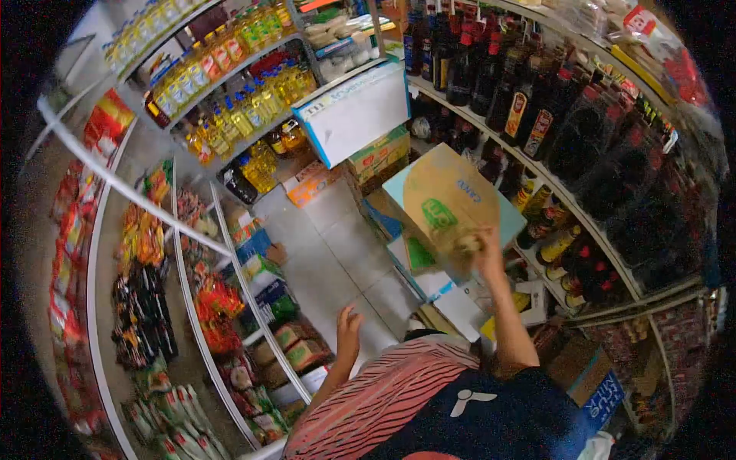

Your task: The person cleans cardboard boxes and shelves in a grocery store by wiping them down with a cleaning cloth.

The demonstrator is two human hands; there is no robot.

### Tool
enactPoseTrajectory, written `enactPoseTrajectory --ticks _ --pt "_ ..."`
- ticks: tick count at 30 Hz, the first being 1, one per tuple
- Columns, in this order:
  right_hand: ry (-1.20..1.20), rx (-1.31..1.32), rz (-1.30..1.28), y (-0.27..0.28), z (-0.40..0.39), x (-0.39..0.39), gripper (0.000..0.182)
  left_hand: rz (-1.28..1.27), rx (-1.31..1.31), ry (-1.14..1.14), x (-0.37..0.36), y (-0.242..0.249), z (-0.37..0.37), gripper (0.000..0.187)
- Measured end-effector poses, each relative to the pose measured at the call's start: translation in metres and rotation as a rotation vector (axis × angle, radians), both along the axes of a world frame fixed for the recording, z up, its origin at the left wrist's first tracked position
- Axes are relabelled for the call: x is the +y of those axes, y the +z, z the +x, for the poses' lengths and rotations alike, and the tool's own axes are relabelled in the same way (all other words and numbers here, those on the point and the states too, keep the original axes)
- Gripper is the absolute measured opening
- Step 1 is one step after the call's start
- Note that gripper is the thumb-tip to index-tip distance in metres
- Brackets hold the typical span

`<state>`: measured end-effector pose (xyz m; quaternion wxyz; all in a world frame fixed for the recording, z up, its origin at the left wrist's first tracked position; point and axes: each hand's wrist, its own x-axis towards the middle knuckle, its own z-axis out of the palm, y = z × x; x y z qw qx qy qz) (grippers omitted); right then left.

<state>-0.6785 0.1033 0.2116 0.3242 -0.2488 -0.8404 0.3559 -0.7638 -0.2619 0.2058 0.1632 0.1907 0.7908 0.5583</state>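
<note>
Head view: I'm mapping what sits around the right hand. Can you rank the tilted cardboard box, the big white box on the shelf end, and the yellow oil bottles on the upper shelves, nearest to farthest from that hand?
1. Tilted cardboard box: touching the right hand, directly at it.
2. White box: up and to the left, on the shelf end.
3. Yellow oil bottles: farthest, upper left shelves.

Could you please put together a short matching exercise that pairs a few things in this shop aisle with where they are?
Things:
1. yellow oil bottles
2. dark sauce bottles
3. cardboard box
4. right hand

Places:
A. on the lower edge of the box
B. right-hand shelves
C. tilted above the stacked cartons in the aisle
D. far shelves, upper left

Pairs: 1-D, 2-B, 3-C, 4-A
</note>
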Motion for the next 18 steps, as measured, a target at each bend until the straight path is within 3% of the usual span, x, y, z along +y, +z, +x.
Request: enactPoseTrajectory --ticks 2,3,5,7,9,11,12,14,18 --pt "-0.258 -0.344 0.074 0.021 -0.004 0.042 0.051 -0.069 -0.033 0.016 0.021 0.027 -0.033 0.032" --pt "-0.264 -0.349 0.066 0.011 -0.012 0.053 0.051 -0.113 -0.031 0.027 0.030 0.038 -0.047 0.029" --pt "-0.560 -0.547 0.127 -0.013 -0.037 0.074 0.046 -0.028 -0.072 0.025 0.046 0.031 -0.072 0.030" --pt "-0.485 -0.534 0.269 -0.016 -0.067 0.070 0.043 0.077 -0.100 0.010 0.072 0.025 -0.100 0.032" --pt "-0.416 -0.536 0.406 -0.011 -0.098 0.060 0.041 0.064 -0.370 -0.019 0.092 0.014 -0.113 0.033" --pt "-0.515 -0.363 0.318 0.002 -0.128 0.056 0.040 0.087 -0.360 -0.098 0.115 -0.002 -0.124 0.035" --pt "-0.527 -0.372 0.319 0.008 -0.141 0.059 0.040 0.106 -0.340 -0.163 0.124 -0.007 -0.128 0.036" --pt "-0.411 -0.448 0.069 0.019 -0.162 0.066 0.038 0.076 -0.333 -0.220 0.148 -0.002 -0.137 0.037" --pt "-0.301 -0.432 0.113 -0.007 -0.194 0.090 0.042 0.013 -0.177 -0.354 0.182 0.016 -0.170 0.040"
